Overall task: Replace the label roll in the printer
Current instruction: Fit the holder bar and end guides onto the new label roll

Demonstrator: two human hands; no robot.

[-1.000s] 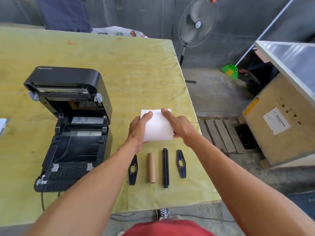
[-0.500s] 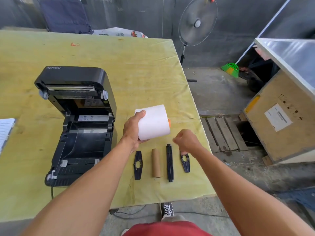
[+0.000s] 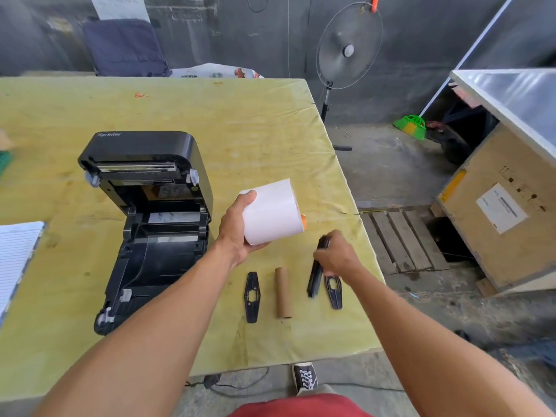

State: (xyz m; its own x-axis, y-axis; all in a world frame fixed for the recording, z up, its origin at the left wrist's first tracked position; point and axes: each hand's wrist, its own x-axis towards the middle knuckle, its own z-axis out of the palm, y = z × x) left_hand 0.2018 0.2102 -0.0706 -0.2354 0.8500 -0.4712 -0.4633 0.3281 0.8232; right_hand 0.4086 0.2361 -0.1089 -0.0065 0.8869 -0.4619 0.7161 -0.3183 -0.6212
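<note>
At centre left, the black label printer (image 3: pixel 147 224) is sitting lid-open on the yellow table (image 3: pixel 240 130). Mid-frame, the left hand (image 3: pixel 237 227) is cupping the smooth white label roll (image 3: pixel 270 212), thumb on top, with the axis pointing right and the orange core end outward. Further right, the right hand (image 3: pixel 338 254) is curling its fingers around the slim black plastic spindle (image 3: pixel 314 278), lengthwise up the frame.

Right hand (image 3: pixel 337 255) off roll (image 3: pixel 272 212), onto spindle (image 3: pixel 313 279).

Soft, even daylight brightens the yellow table (image 3: pixel 270 121), leaving only faint shadows beside the left hand (image 3: pixel 236 227). The right hand (image 3: pixel 338 255) and the black spindle bar (image 3: pixel 314 278) it grips are motion-blurred. Beyond it a shiny panel (image 3: pixel 517 94) glares, and straight edges bow from wide-angle distortion.
</note>
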